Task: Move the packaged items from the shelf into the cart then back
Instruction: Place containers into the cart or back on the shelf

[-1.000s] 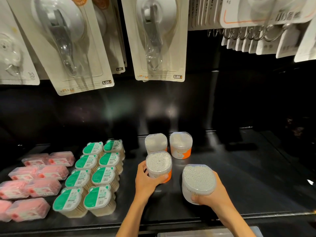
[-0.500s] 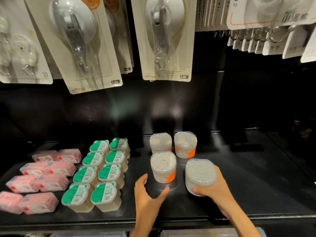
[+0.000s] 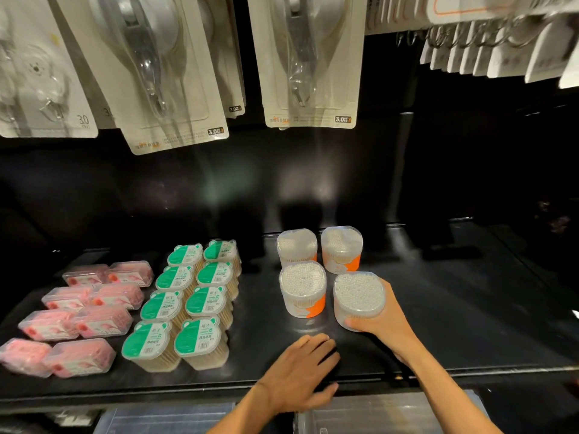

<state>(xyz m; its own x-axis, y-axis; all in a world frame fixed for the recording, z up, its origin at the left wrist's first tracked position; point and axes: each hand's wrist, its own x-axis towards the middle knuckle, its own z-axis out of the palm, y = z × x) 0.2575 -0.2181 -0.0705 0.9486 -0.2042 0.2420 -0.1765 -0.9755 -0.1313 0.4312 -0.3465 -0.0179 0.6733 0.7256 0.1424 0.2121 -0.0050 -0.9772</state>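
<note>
From my remote seat I saw pink packs (image 3: 78,317) at the far left of the black shelf (image 3: 470,324), then green-lidded tubs (image 3: 188,305) in two rows. Next stood three cotton-swab tubs (image 3: 303,288) with orange labels. My left hand (image 3: 300,374) lay palm down near the shelf's front edge, fingers relaxed and holding nothing. My right hand (image 3: 387,321) wrapped around a fourth swab tub (image 3: 358,297) just right of the front one; it seemed to rest on the shelf, though I couldn't be sure. Carded hooks (image 3: 308,61) hung above.
</note>
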